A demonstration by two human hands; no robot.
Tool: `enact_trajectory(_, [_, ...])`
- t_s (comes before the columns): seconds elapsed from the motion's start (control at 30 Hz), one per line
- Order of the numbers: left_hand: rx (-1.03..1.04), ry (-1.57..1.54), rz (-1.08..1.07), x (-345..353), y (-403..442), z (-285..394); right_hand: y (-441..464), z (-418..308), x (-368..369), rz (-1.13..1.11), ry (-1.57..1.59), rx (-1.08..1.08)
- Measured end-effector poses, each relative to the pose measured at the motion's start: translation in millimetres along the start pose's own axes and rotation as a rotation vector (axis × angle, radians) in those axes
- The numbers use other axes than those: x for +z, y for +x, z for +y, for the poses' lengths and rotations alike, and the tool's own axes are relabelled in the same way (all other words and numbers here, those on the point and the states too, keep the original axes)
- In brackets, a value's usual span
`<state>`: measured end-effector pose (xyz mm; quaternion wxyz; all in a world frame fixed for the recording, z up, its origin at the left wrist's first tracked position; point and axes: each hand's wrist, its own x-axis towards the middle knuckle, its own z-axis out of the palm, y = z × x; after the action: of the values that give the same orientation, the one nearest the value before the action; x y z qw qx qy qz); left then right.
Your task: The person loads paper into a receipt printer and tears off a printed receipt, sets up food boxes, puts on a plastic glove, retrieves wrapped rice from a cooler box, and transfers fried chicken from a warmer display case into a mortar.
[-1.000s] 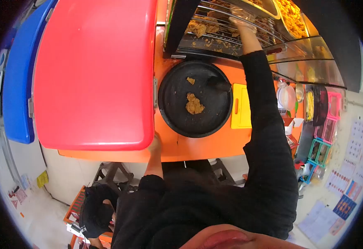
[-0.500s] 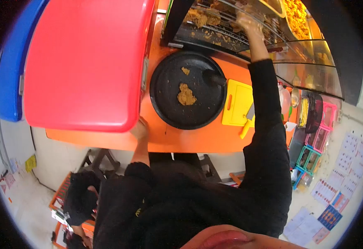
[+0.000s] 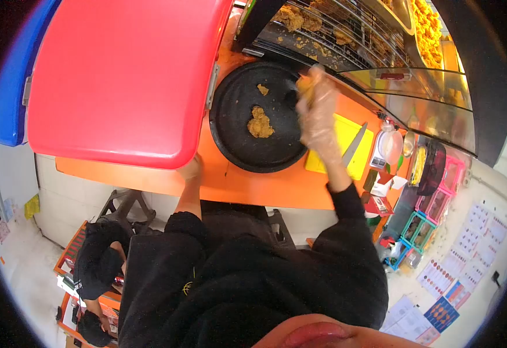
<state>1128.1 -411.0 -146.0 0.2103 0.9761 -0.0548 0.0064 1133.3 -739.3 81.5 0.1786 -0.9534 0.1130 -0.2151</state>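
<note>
My right hand (image 3: 318, 113), in a clear plastic glove and slightly smeared by motion, is over the right rim of a round black stone mortar (image 3: 236, 139). Its fingers are closed on a golden-brown piece of fried chicken (image 3: 305, 87), mostly covered by the hand. Two other pieces of fried chicken (image 3: 260, 122) lie in the mortar, one larger than the other. A dark pestle at the mortar's right side is largely hidden by my right hand. My left hand (image 3: 190, 169) is at the lower corner of a red cooler box (image 3: 120, 81), which hides its fingers.
A knife (image 3: 355, 142) lies on a yellow cutting board (image 3: 337, 151) on the orange table (image 3: 253, 191). Behind stands a glass display warmer (image 3: 346, 35) with fried chicken on racks. A kitchen scale (image 3: 381, 153) is at right. Another person (image 3: 100, 255) is at lower left.
My right hand has come out of the display warmer, back toward me, to the mortar's right rim, with a piece of fried chicken. My left hand stays by the red cooler box.
</note>
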Motion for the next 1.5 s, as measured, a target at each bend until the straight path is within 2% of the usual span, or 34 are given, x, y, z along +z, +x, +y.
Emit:
enact_trajectory(0.03, [0.028,0.021,0.025,-2.0,0.4,1.3,-32.9,-2.8,17.5,-0.105,0.208,0.264])
enact_trajectory(0.1, [0.095,0.068,0.068,-5.2,1.9,1.4,-76.5,9.1,48.1,-0.221,-0.020,0.319])
enact_trajectory(0.17, [0.047,0.099,0.034,-1.8,2.7,0.4,-92.8,10.5,73.3,-0.228,-0.148,0.469])
enact_trajectory(0.27, [0.049,0.146,0.082,7.5,-2.4,-3.6,-96.9,-8.0,69.3,-0.110,-0.128,0.390])
enact_trajectory(0.33, [0.094,0.197,0.160,10.1,4.9,-5.4,-85.3,-8.7,56.0,-0.115,-0.348,0.256])
enact_trajectory(0.4, [0.159,0.268,0.223,8.4,3.9,-5.3,-57.8,-17.3,37.6,-0.015,-0.391,0.316])
enact_trajectory(0.5, [0.107,0.220,0.103,-5.1,1.9,2.9,-23.6,16.8,30.2,-0.519,-0.582,0.383])
enact_trajectory(0.57, [0.086,0.191,0.101,-4.1,2.0,3.7,-2.0,47.0,51.2,-0.758,-0.551,0.535])
enact_trajectory(0.63, [0.092,0.183,0.113,-4.7,5.4,6.5,5.0,77.1,60.5,-0.913,-0.519,0.382])
enact_trajectory(0.7, [0.125,0.209,0.122,-13.0,3.2,7.4,-2.0,108.9,49.6,-0.986,-0.470,-0.072])
enact_trajectory(0.73, [0.079,0.066,0.177,-4.8,3.5,0.5,4.3,99.5,36.2,-0.958,-0.374,-0.046])
enact_trajectory(0.8, [0.009,-0.108,0.264,27.9,-2.2,-16.2,44.4,24.4,-8.7,-0.710,-0.055,0.745])
enact_trajectory(0.87, [0.026,-0.056,0.267,45.8,-15.3,-33.5,6.8,-29.0,-31.5,-0.581,-0.173,0.838])
enact_trajectory(0.93, [0.100,0.036,0.274,38.2,7.1,-30.6,-35.2,-48.3,-13.8,-0.518,-0.684,0.151])
enact_trajectory(1.0, [0.159,0.083,0.239,5.7,7.1,-13.9,-60.7,-16.1,48.1,-0.598,-0.308,0.576])
enact_trajectory(1.03, [0.183,0.116,0.210,-3.8,-2.6,-13.7,-78.8,3.1,53.6,-0.768,-0.531,0.102])
enact_trajectory(1.1, [0.195,0.216,0.186,10.5,-3.3,-23.2,-57.8,26.1,38.5,-0.772,-0.209,0.252])
enact_trajectory(1.13, [0.134,0.168,0.102,-5.1,2.4,-11.5,-44.4,13.1,18.6,-0.589,-0.134,0.127])
enact_trajectory(1.2, [0.156,0.160,0.162,8.4,7.3,-15.0,-30.3,1.2,11.6,-0.431,0.019,0.535])
enact_trajectory(1.3, [0.174,0.186,0.193,10.2,2.4,-25.1,-48.3,-50.1,40.0,-0.384,-0.023,1.017])
enact_trajectory(1.33, [0.179,0.188,0.199,10.3,0.5,-22.7,-83.0,-17.7,81.3,-0.381,-0.197,0.903])
enact_trajectory(1.4, [0.189,0.174,0.240,-0.1,11.4,-15.0,-70.8,9.4,66.0,-0.556,-0.075,0.550])
enact_trajectory(1.47, [0.172,0.170,0.194,-1.3,-12.6,-16.9,-57.9,17.0,35.4,-0.671,-0.180,0.163])
enact_trajectory(1.5, [0.153,0.172,0.166,8.9,-13.8,-23.4,-51.0,11.8,36.0,-0.613,-0.106,0.280])
